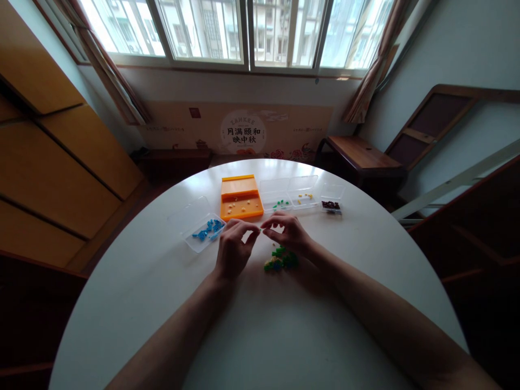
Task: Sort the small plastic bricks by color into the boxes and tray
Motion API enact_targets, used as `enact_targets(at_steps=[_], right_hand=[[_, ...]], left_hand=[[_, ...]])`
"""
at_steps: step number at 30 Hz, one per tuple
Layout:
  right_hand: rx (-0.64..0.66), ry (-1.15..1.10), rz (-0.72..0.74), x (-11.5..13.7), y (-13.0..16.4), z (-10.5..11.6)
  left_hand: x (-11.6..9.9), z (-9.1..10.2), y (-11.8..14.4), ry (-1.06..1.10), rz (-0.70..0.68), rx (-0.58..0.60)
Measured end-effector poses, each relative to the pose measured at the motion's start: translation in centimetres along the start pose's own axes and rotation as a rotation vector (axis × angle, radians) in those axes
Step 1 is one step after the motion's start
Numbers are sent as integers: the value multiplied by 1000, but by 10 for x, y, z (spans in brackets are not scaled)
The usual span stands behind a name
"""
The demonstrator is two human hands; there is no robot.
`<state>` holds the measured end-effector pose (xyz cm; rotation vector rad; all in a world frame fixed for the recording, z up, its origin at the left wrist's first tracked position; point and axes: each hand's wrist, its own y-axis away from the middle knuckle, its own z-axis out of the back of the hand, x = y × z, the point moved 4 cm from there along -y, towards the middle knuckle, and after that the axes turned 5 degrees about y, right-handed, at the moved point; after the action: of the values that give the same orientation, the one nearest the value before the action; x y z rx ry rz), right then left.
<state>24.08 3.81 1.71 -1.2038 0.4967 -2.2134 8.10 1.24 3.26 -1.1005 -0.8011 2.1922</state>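
Two hands are in use above the white round table (260, 336), and I describe the layout from my side outward. My left hand (233, 250) and my right hand (286, 232) meet fingertip to fingertip over the table; both are curled closed in a pinch, and between them I appear to hold one very small pale piece (260, 229), too small to identify. Just below my right hand, resting on the table, lies the small assembly of green, yellow and blue bricks (280, 261); it is low and compact, so I judge the build to be at an early stage, with most of the work left. To the left and slightly farther out, the clear box of blue pieces (205, 231) stands open with a good stock left in it. Beyond my hands, the orange tray (241, 197) holds a few pale yellow pieces. To its right, the clear box with green pieces (277, 200) and the clear box with yellow pieces (304, 195) stand side by side, each with only a few parts visible. Farthest right, the small box of dark red pieces (331, 202) looks full. Past the table edge stand a dark wooden bench (359, 154) and the window (244, 30).
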Motion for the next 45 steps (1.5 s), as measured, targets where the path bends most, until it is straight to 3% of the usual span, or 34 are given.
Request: enact_targets(at_steps=[6,13,21,23,31,40,45], right_hand=[[-12,45,95,7,0,-1],[-36,94,81,4,-1,2],[-418,339,-187,-37,-18,33],[-462,381,-241,-48,-20,38],[-462,392,-296,-64,-13,45],[-456,397,-271,-58,-4,45],[-421,391,-263,-58,-3,42]], left_hand=[[4,0,2,12,35,-14],[6,-1,3,-36,55,-7],[1,-3,3,-46,-3,52],[1,-4,3,-59,-18,74],[-2,-11,6,-56,-111,205],[-12,-27,16,-164,-174,627],[-11,-29,18,-151,-178,628]])
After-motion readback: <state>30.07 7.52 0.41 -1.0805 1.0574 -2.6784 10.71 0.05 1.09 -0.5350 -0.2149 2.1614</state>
